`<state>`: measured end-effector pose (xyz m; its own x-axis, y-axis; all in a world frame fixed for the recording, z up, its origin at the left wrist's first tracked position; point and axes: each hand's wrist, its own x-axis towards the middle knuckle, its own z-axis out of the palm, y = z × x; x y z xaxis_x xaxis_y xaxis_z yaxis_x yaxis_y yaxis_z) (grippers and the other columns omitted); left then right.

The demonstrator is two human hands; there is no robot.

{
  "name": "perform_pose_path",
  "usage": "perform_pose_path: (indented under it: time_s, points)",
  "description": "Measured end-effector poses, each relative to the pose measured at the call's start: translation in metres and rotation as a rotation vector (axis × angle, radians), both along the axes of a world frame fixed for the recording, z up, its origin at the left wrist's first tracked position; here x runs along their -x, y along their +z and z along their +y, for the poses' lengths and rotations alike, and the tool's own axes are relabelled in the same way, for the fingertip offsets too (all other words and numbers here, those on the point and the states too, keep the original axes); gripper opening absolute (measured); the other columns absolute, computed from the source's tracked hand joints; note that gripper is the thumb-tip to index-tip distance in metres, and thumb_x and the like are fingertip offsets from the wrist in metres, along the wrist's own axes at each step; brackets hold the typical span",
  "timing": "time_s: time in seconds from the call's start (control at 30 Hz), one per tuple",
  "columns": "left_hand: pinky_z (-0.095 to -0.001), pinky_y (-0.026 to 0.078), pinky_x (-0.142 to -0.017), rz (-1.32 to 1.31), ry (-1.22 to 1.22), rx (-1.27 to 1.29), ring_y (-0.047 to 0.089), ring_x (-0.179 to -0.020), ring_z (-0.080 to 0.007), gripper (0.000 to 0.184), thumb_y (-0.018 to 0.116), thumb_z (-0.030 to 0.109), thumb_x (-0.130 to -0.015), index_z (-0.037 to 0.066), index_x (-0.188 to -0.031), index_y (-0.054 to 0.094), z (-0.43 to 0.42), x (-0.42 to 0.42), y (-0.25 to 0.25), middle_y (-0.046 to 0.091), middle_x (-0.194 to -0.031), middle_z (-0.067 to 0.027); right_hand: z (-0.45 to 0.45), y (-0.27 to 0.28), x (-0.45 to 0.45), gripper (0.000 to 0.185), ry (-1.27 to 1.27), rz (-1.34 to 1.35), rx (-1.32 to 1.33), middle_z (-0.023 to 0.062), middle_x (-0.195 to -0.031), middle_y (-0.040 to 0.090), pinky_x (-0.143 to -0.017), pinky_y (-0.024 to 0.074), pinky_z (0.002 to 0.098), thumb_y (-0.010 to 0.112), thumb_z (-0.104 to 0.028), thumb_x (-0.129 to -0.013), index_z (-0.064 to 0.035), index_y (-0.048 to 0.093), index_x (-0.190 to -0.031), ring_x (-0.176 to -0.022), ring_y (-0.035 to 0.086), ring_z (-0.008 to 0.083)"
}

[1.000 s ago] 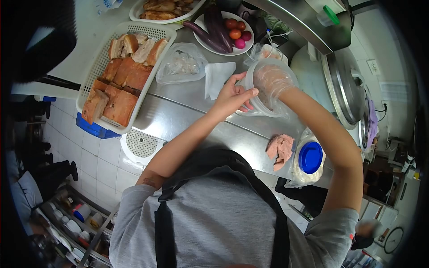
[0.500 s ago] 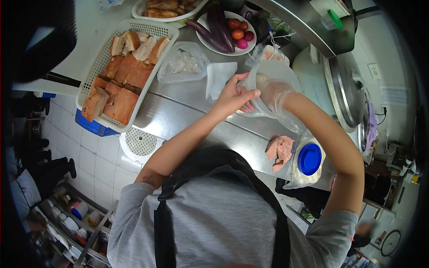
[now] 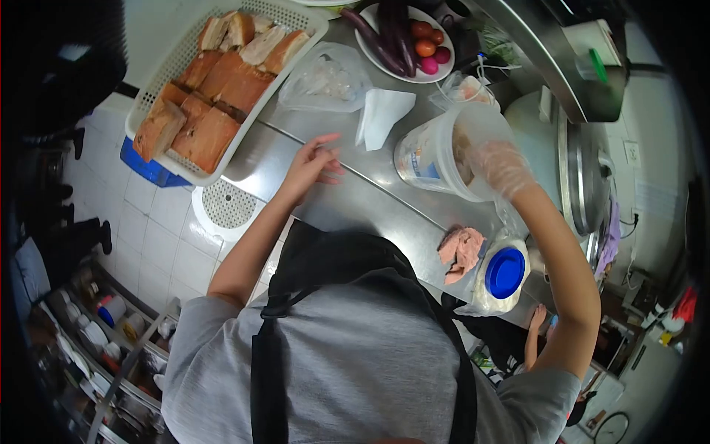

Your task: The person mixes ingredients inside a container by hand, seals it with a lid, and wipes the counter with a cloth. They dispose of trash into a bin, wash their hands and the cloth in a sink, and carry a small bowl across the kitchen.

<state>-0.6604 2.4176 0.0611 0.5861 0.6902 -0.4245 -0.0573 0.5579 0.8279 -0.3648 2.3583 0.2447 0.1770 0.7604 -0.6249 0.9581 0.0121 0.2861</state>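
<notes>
My left hand (image 3: 312, 169) hovers over the steel table with its fingers apart, holding nothing. Inside thin clear plastic, like a glove or bag, my right hand (image 3: 504, 169) is at the mouth of a translucent plastic bucket (image 3: 427, 155). Its fingers are blurred and partly hidden by the rim, so I cannot see whether they hold anything. The bucket is tilted with its opening toward my right hand; something brownish shows inside. Left of it lies a folded white paper (image 3: 384, 118), and beyond that a clear plastic bag (image 3: 325, 80) with pale contents.
A white perforated basket (image 3: 255, 118) of large meat slabs (image 3: 214, 137) stands at left. Eggplants and tomatoes fill a plate (image 3: 444, 72) at the back. A pink cloth (image 3: 462, 251) and a bag with a blue lid (image 3: 506, 272) lie near the front edge. Big pots (image 3: 584, 170) stand right.
My left hand has let go of the bucket and moved left. My right hand has drawn back toward the bucket's mouth. The view has shifted slightly.
</notes>
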Motion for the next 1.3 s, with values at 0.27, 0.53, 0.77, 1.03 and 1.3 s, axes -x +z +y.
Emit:
perform_pose_path:
  time_s: [0.27, 0.53, 0.77, 1.03, 1.3]
  points:
    - [-0.0219, 0.047, -0.051, 0.095, 0.192, -0.31, 0.059, -0.065, -0.0069, 0.034, 0.063, 0.007, -0.085, 0.007, -0.119, 0.057, -0.019, 0.021, -0.052, 0.052, -0.069, 0.0023, -0.001, -0.047, -0.012, 0.02, -0.042, 0.292, -0.35, 0.0199, -0.093, 0.066, -0.079, 0.049, 0.0463, 0.053, -0.024, -0.089, -0.0137, 0.065, -0.101, -0.087, 0.063, 0.0388]
    - [-0.0196, 0.038, -0.054, 0.186, 0.175, -0.556, 0.047, -0.059, -0.0033, 0.031, 0.063, 0.003, -0.085, 0.007, -0.115, 0.06, -0.025, 0.021, -0.066, 0.046, -0.066, 0.005, 0.008, -0.03, -0.016, 0.022, -0.029, -0.02, -0.213, 0.0198, -0.099, 0.066, -0.084, 0.049, 0.0465, 0.05, -0.021, -0.088, -0.0078, 0.065, -0.097, -0.093, 0.064, 0.0368]
    - [-0.0227, 0.039, -0.05, 0.238, 0.273, -0.586, 0.046, -0.055, -0.0057, 0.029, 0.066, 0.009, -0.082, 0.014, -0.11, 0.063, -0.031, 0.018, -0.065, 0.046, -0.061, 0.0034, -0.009, -0.023, -0.015, 0.023, 0.07, 0.008, 0.064, 0.0224, -0.094, 0.066, -0.08, 0.0499, 0.0459, 0.054, -0.022, -0.088, -0.008, 0.066, -0.101, -0.089, 0.063, 0.0401]
    - [-0.0186, 0.034, -0.05, 0.158, 0.277, -0.572, 0.042, -0.057, -0.0007, 0.03, 0.064, 0.002, -0.083, 0.01, -0.113, 0.061, -0.032, 0.021, -0.069, 0.044, -0.064, 0.0056, 0.008, -0.028, 0.006, 0.027, -0.134, 0.231, -0.203, 0.0224, -0.096, 0.066, -0.083, 0.0483, 0.0456, 0.057, -0.017, -0.084, -0.0027, 0.066, -0.105, -0.092, 0.062, 0.0406]
    - [-0.019, 0.034, -0.048, 0.197, 0.281, -0.616, 0.04, -0.054, -0.001, 0.029, 0.063, 0.005, -0.083, 0.014, -0.111, 0.062, -0.031, 0.022, -0.063, 0.045, -0.062, 0.0066, 0.005, -0.061, -0.044, 0.023, -0.146, 0.236, -0.434, 0.0212, -0.093, 0.066, -0.079, 0.0486, 0.0436, 0.054, -0.017, -0.09, -0.0076, 0.064, -0.109, -0.087, 0.063, 0.0381]
